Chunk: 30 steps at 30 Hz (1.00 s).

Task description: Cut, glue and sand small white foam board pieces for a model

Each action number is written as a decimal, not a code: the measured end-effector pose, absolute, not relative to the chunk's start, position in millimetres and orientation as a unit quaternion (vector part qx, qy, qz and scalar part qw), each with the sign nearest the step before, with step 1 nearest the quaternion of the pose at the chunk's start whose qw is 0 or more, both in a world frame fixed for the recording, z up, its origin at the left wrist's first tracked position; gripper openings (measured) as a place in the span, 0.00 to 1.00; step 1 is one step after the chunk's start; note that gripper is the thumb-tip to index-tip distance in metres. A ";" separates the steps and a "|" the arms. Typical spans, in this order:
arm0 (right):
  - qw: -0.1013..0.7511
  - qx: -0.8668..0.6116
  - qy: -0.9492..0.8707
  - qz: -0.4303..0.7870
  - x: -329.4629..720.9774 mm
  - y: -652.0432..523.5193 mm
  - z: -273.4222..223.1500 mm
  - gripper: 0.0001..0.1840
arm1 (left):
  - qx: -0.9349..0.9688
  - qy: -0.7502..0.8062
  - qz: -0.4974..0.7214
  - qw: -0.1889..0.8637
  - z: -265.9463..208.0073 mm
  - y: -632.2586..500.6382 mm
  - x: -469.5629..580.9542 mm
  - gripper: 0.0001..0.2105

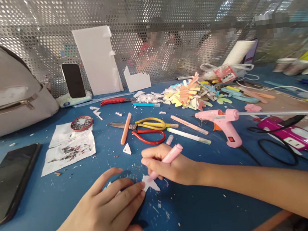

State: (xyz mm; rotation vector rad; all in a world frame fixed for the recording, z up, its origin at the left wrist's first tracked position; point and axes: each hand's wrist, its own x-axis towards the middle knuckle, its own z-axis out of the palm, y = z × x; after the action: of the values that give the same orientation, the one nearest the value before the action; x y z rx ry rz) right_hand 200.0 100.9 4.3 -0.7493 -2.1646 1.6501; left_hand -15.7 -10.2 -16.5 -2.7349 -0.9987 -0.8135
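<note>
A pink marker [173,153] is gripped in my right hand [186,169], slanting down with its lower end at a small white cut-out [150,184]. The cut-out has pointed ends and lies flat on the blue table [188,219]. Stretched out over the table, my left hand [104,214] rests its fingertips on the cut-out's left edge. Another white scrap shows partly from under its fingers. A small pink marker cap [169,139] lies just beyond my right hand.
Beyond the hands are scissors [141,127], an orange marker [126,128], a pink glue gun [224,120] with a cord, and a heap of paper scraps [185,94]. At left lie a dark phone [10,183], a sheet with glitter bits [66,153], and a backpack [6,84].
</note>
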 end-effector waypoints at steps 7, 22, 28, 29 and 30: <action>0.161 -0.269 -0.760 0.569 199.7 101.5 7.0 0.23 | -0.905 -0.317 -0.272 0.082 -18.4 -6.5 -17.1 0.17; 0.160 -0.266 -0.769 0.559 202.3 101.6 7.1 0.21 | -0.904 -0.312 -0.277 0.096 -19.0 -4.1 -15.4 0.17; 0.153 -0.264 -0.753 0.582 202.8 101.1 7.1 0.21 | -0.904 -0.308 -0.278 0.102 -19.3 -3.9 -15.9 0.17; 0.166 -0.273 -0.751 0.577 202.8 101.1 6.8 0.20 | -0.904 -0.307 -0.277 0.103 -19.3 -4.1 -16.1 0.17; 0.169 -0.276 -0.752 0.575 202.7 101.1 6.5 0.20 | -0.905 -0.308 -0.275 0.101 -19.3 -4.3 -16.2 0.17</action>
State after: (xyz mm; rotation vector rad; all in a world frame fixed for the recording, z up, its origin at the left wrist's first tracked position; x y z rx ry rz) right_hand 202.7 101.1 6.5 -0.7860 -2.1370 1.6341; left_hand -16.2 -4.3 -19.3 -2.6738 -0.9100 -0.8116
